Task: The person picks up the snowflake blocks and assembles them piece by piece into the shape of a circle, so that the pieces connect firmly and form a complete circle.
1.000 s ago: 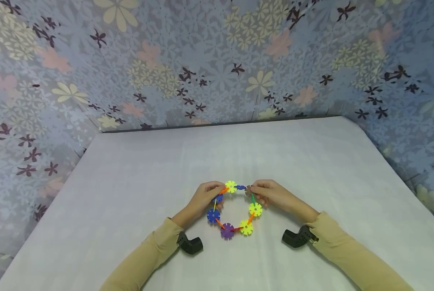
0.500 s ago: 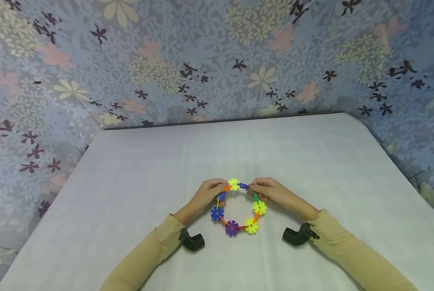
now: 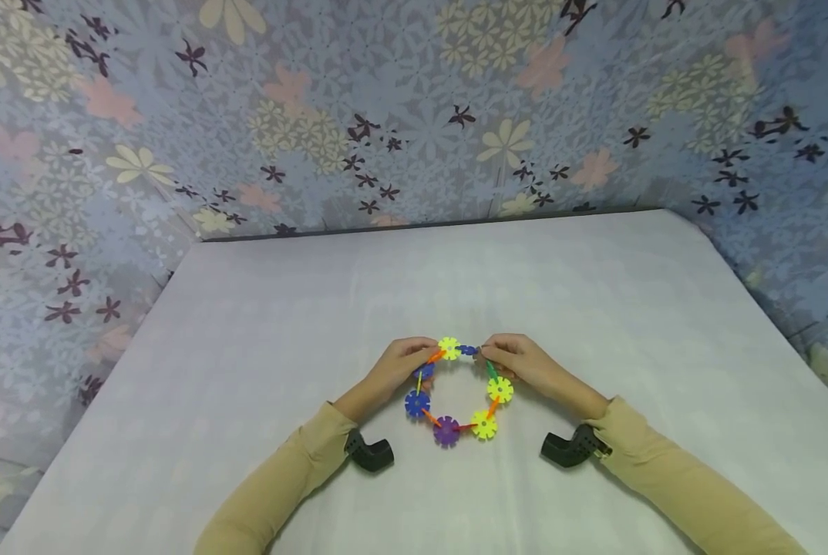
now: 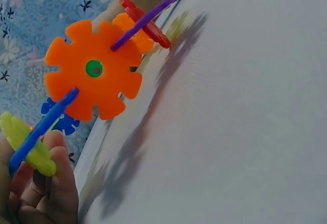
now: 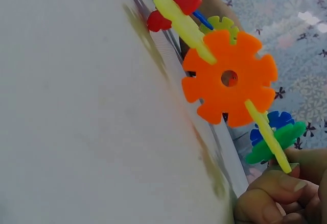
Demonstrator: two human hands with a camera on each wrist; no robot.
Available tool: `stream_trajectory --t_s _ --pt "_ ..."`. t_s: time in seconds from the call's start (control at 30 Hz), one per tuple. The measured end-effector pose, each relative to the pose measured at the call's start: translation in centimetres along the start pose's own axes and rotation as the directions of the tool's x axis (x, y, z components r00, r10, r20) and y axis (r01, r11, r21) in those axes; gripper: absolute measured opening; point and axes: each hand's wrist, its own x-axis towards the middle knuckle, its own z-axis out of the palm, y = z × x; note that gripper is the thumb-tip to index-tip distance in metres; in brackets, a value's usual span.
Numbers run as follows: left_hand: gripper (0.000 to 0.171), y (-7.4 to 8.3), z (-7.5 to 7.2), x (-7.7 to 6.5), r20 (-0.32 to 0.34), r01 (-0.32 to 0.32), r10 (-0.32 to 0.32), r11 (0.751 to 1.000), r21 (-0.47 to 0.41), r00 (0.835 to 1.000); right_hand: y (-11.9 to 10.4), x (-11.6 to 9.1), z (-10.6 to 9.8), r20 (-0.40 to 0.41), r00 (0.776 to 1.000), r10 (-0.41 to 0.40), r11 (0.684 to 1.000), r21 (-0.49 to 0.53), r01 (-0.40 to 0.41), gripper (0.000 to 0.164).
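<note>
A closed ring of notched, flower-shaped plastic discs (image 3: pixel 446 432) hangs between both hands in the head view. Its colours include yellow, blue, purple, orange, red and green. My left hand (image 3: pixel 402 362) grips the upper left part, by a blue disc (image 3: pixel 417 404) and orange link. On the upper right, my right hand (image 3: pixel 527 362) pinches the ring beside a green disc (image 3: pixel 492 370). The left wrist view has a large orange disc (image 4: pixel 84 81) close up, with a lime disc (image 4: pixel 28 145) at the fingers. In the right wrist view, a green disc (image 5: pixel 276 142) meets the fingertips.
A white-covered table (image 3: pixel 303 308) lies beneath, with the discs' shadows on it in the wrist views. Flower-patterned fabric (image 3: pixel 414 116) stands behind and at the sides. Black angled pieces (image 3: pixel 371 453) sit at both sleeve cuffs.
The head view has shifted slightly, so the ring and both hands appear a little higher and further right. Both hands keep their hold on the ring, whose shape looks nearly the same.
</note>
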Motion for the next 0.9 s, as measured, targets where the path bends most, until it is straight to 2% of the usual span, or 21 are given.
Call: stream_trajectory --t_s 0.23,0.27,0.47,0.57,0.73,0.9 --pt "0.029 0.3 0.0 0.5 0.033 0.006 -0.006 1.000 0.001 0.999 -0.2 -0.2 -0.3 -0.033 0.999 -0.014 1.000 0.004 0.014 0.025" --pt "0.029 0.0 -0.1 0.7 0.037 0.007 -0.007 1.000 -0.004 0.999 -0.1 -0.2 -0.3 -0.032 0.999 -0.016 1.000 0.004 0.016 0.025" --pt "0.031 -1.8 -0.7 1.4 0.013 0.033 -0.034 0.999 0.011 0.999 0.1 -0.1 -0.2 0.002 0.999 -0.049 0.999 0.013 0.048 0.025" --pt "0.032 -1.8 -0.7 1.3 0.009 0.045 -0.045 0.999 0.022 0.999 0.1 0.0 -0.2 0.016 0.998 -0.062 0.998 0.030 0.061 0.025" --pt "0.032 -2.0 -0.9 1.3 0.041 0.051 -0.051 0.999 0.006 0.998 0.3 0.1 -0.1 0.049 0.995 -0.084 0.995 0.058 0.081 0.024" --pt "0.033 -2.2 -1.2 1.1 0.057 0.038 -0.038 0.999 0.002 0.998 0.5 0.2 0.0 0.060 0.994 -0.094 0.993 0.082 0.089 0.024"
